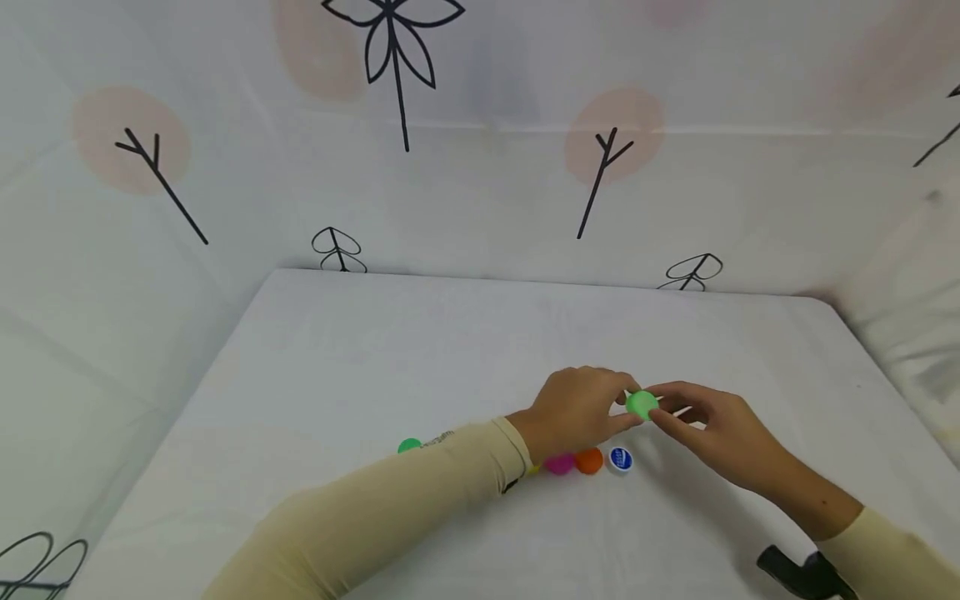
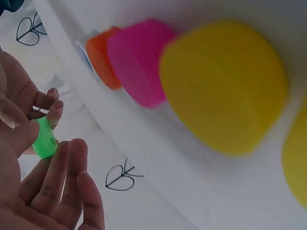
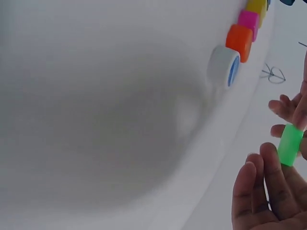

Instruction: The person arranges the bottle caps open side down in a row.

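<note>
A small green bottle cap (image 1: 642, 405) is held above the table between both hands. My left hand (image 1: 577, 408) pinches it from the left with thumb and fingertips. From the right, my right hand (image 1: 723, 429) grips the same cap between thumb and finger. Below the hands lies a row of caps: a white one with a blue printed top (image 1: 620, 460), an orange cap (image 1: 589, 461), a pink cap (image 1: 559, 464) and a yellow cap (image 2: 223, 88). My left forearm hides part of this row in the head view.
Another green cap (image 1: 409, 445) peeks out behind the left sleeve (image 1: 420, 492). The white table (image 1: 360, 350) meets a white cloth backdrop (image 1: 480, 192) with plant drawings. A black strap-like object (image 1: 802, 573) is by the right sleeve.
</note>
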`<state>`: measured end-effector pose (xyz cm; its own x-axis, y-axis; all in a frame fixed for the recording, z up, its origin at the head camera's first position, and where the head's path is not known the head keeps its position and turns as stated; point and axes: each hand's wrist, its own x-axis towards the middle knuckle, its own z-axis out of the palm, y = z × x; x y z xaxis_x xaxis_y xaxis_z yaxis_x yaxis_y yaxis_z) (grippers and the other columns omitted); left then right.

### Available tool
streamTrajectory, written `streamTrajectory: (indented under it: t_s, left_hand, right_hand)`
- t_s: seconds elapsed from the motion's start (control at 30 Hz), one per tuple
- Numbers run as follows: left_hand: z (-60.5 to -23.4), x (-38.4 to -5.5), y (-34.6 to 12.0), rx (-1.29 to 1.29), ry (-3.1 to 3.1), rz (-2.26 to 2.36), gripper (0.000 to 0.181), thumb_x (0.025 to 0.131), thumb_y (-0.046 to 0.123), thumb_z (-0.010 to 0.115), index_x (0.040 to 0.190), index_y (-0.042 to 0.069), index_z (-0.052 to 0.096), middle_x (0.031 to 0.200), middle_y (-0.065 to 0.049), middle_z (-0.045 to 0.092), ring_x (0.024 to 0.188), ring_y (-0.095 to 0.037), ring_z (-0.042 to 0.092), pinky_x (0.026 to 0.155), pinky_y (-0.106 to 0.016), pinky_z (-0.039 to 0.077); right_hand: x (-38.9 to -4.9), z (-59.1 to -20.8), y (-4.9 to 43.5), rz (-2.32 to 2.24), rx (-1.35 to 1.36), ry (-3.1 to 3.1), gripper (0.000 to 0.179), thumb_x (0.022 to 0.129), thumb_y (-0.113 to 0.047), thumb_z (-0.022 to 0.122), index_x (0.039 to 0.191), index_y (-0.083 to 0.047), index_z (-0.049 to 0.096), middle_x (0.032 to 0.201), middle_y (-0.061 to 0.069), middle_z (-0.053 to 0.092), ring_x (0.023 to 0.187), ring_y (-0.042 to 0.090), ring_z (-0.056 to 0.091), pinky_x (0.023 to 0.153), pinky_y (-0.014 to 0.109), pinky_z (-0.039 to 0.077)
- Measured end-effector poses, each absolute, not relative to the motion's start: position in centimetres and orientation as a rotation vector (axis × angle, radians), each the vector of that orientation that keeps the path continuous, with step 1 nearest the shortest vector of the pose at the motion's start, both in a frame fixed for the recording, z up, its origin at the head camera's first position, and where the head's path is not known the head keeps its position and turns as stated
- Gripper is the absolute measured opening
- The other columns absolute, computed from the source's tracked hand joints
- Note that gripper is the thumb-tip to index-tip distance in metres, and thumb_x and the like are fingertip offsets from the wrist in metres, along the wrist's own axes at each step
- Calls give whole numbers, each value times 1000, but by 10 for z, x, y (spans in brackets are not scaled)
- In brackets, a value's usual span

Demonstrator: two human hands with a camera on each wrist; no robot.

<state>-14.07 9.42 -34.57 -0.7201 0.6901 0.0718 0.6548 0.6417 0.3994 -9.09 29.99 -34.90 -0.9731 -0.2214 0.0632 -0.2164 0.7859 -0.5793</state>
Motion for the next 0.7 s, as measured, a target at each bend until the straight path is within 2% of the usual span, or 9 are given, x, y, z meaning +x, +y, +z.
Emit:
streamTrajectory:
  t_s: [0.17,0.33,0.57,0.7]
  left_hand:
    - [-349,-130,101,1141,2725,653,29,93,44,69,116,27,72,99,17,73,88,8,61,64,-7,39]
    - [-356,-123,104,1125,2709,609,26,92,44,71,113,30,73,99,21,72,88,9,60,69,-10,39]
    - [-364,-115,109,1155,2726,431,24,92,45,69,114,36,73,98,23,70,77,6,55,70,-19,36]
    - [-367,-112,112,1157,2713,375,25,93,46,68,115,36,72,94,21,66,76,3,52,70,-22,37]
  right_hand:
    - [-77,-356,309,-1003,-545,2965,32,85,-14,80,115,-16,70,95,-9,74,78,-1,65,66,20,56]
    - [-71,-366,312,-1014,-624,2962,31,83,-12,81,111,-20,71,92,-14,72,76,-3,63,65,19,54]
    - [-65,-379,316,-1044,-680,2949,29,80,-9,83,105,-20,73,94,-14,72,77,-3,63,65,17,52]
    - [-62,-383,319,-1034,-693,2949,30,78,-8,84,105,-18,73,92,-14,70,77,-4,60,63,17,52]
